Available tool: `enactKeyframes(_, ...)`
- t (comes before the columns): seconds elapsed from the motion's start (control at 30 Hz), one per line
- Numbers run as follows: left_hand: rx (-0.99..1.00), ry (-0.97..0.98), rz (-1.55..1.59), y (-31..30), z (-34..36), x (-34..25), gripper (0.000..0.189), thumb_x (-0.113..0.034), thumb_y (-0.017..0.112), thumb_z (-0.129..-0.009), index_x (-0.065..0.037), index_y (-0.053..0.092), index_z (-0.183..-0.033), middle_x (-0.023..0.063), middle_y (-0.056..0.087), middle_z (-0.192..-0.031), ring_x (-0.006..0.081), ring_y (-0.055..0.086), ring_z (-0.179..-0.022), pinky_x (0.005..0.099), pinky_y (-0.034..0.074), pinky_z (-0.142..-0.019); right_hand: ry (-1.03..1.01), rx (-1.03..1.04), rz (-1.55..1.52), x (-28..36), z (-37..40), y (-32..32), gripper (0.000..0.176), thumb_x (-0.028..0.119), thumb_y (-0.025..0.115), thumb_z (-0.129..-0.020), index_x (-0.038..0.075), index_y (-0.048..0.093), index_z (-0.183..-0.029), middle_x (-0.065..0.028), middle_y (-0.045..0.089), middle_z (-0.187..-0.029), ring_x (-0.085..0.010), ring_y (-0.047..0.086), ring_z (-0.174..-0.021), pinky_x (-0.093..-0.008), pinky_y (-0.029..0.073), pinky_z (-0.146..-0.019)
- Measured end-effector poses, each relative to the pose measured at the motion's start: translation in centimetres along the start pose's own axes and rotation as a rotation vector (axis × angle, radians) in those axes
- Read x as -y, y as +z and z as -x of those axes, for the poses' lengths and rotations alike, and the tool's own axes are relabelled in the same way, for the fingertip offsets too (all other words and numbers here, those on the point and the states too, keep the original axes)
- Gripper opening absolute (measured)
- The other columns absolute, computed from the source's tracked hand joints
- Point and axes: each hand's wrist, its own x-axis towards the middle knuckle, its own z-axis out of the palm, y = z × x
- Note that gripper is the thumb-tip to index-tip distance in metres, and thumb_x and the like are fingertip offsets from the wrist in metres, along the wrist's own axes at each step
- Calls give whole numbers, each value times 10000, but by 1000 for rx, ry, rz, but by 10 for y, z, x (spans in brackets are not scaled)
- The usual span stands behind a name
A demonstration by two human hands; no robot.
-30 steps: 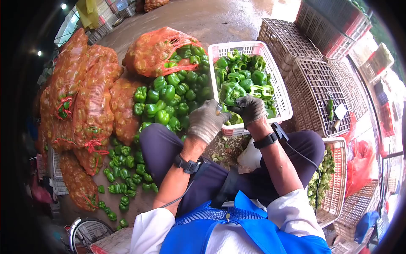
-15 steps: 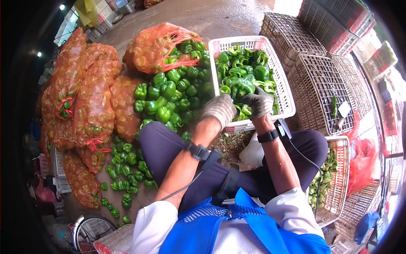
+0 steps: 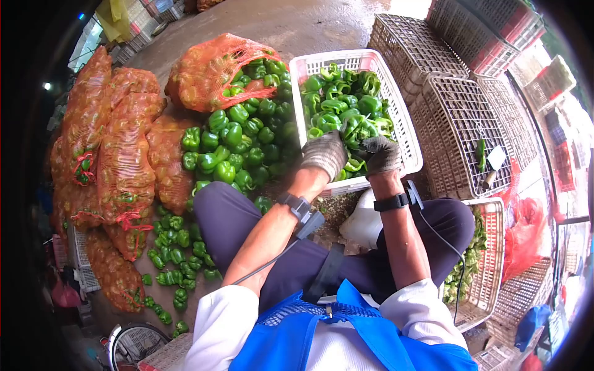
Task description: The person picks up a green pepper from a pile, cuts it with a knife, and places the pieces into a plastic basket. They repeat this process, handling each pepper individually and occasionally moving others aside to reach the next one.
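Observation:
Over the near end of a white plastic crate point(image 3: 411, 148), my two gloved hands meet at a green bell pepper point(image 3: 357, 131). My left hand point(image 3: 326, 154) is closed on the pepper's left side, its fingertips partly hidden. Closed on the right side of it is my right hand point(image 3: 380, 154), with dark fingertips against the flesh. The pepper looks split, with paler green showing. Beneath and beyond it the crate is filled with opened green peppers point(image 3: 334, 105).
Whole green peppers point(image 3: 232, 136) are heaped left of the crate, below an open orange mesh sack point(image 3: 201, 77). Full mesh sacks point(image 3: 127, 161) stand farther left. Stacked crates point(image 3: 458, 123) rise on the right. A crate point(image 3: 492, 266) of pale green scraps sits by my right knee.
The pepper between my hands looked whole before and now appears broken open. My hands have drawn slightly apart. The whole view has shifted a little, moving the scene left.

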Motion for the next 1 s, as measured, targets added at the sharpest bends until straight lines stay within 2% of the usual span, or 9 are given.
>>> enactKeyframes(0.2, 116, 102, -36, 4, -24, -13, 249, -286, 597, -809, -60, 701, -815, 202, 669, -810, 371, 656, -823, 437, 530, -716, -136, -148, 187, -3, -16, -21, 96, 52, 566, -845, 4, 634, -795, -136, 647, -813, -271, 647, -731, -434, 578, -689)
enactKeyframes(0.3, 250, 117, -30, 5, -34, -13, 216, -211, 579, -808, -48, 704, -877, 189, 678, -934, 341, 660, -899, 439, 533, -779, -134, 28, 88, 7, -4, -18, 91, 34, 576, -830, -12, 642, -873, -134, 655, -861, -265, 650, -776, -423, 577, -726)
enactKeyframes(0.37, 255, 134, -9, -2, -33, -9, 225, -234, 671, -760, -27, 708, -841, 196, 681, -883, 334, 669, -858, 416, 538, -767, -147, 130, 213, 18, 5, -6, 373, 88, 597, -714, -30, 609, -1068, -98, 639, -962, -203, 635, -850, -335, 542, -775)
enactKeyframes(0.43, 258, -25, 74, -7, -35, -9, 253, -256, 693, -761, -13, 703, -830, 213, 676, -857, 331, 672, -821, 408, 540, -741, -181, 203, 249, 23, 7, -6, 462, 83, 577, -727, -50, 572, -1170, -110, 642, -1022, -199, 634, -901, -308, 529, -825)
enactKeyframes(0.57, 324, -207, 1419, -30, -10, 13, 231, -211, 710, -797, 3, 641, -743, 65, 619, -612, 172, 561, -434, 302, 437, -395, -53, 181, -38, 29, 9, 3, 639, 83, 615, -655, -49, 496, -1268, -124, 597, -1147, -220, 606, -1008, -315, 507, -890)
enactKeyframes(0.67, 288, -104, 1552, -52, 13, 1, 258, -245, 718, -811, 3, 651, -793, 63, 609, -610, 141, 543, -437, 280, 436, -398, 4, 263, -51, 25, 8, 12, 891, 98, 642, -559, -30, 351, -1391, -125, 532, -1263, -243, 549, -1119, -331, 460, -964)
enactKeyframes(0.7, 250, -65, 1351, -68, 21, -3, 240, -234, 717, -810, -4, 650, -789, 56, 606, -616, 120, 533, -441, 261, 448, -416, -3, 298, -46, 21, 13, 15, 909, 65, 666, -545, -31, 350, -1392, -128, 537, -1260, -249, 541, -1127, -321, 448, -974)
enactKeyframes(0.87, 117, -111, 1511, -59, 30, 8, 173, -163, 716, -761, -6, 650, -795, 15, 591, -616, 99, 520, -452, 245, 455, -440, -32, 377, 148, 20, 27, 35, 996, 1, 740, -508, -40, 318, -1410, -139, 508, -1307, -245, 517, -1168, -315, 432, -990)
enactKeyframes(1.0, -20, -138, 1680, -79, 40, 6, 176, -14, 647, -660, 27, 646, -831, 56, 609, -662, 140, 556, -492, 277, 473, -422, -70, 489, 239, 26, 41, 49, 904, 142, 802, -658, -45, 329, -1405, -144, 500, -1322, -241, 513, -1175, -322, 441, -982)
